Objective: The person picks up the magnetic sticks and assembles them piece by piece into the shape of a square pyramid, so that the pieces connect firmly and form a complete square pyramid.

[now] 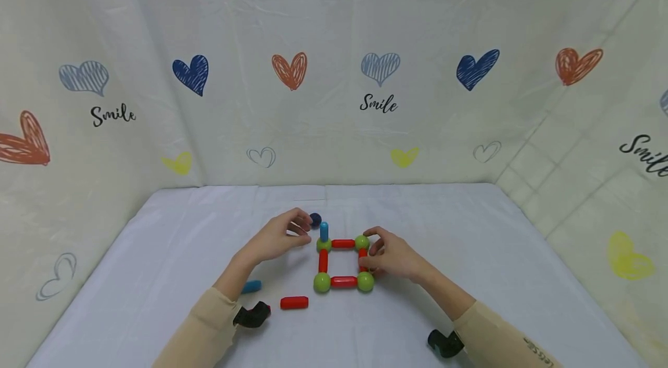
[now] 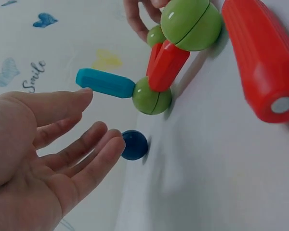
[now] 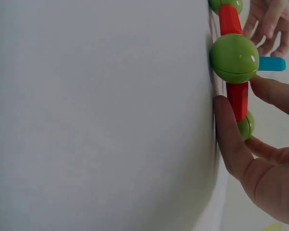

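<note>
A square of red magnetic rods with green balls at its corners [image 1: 322, 283] lies on the white cloth. From its far left ball a blue rod [image 1: 324, 232] stands upright. My right hand [image 1: 394, 256] holds the square's right side, its thumb by the red rod [image 3: 238, 98] and fingers around the green balls [image 3: 234, 58]. Just left of the blue rod, my left hand [image 1: 282, 234] is in the air, thumb and fingers apart and holding nothing. In the left wrist view, its fingertips overlap the edge of a dark blue ball [image 2: 135, 145]; contact cannot be told.
A loose red rod [image 1: 294, 302] lies in front of the square on its left. Another blue rod [image 1: 252, 286] is partly hidden by the left forearm. Black wrist devices [image 1: 253, 315] show at both sleeves. A cloth backdrop with hearts [image 1: 290, 71] rises behind the table.
</note>
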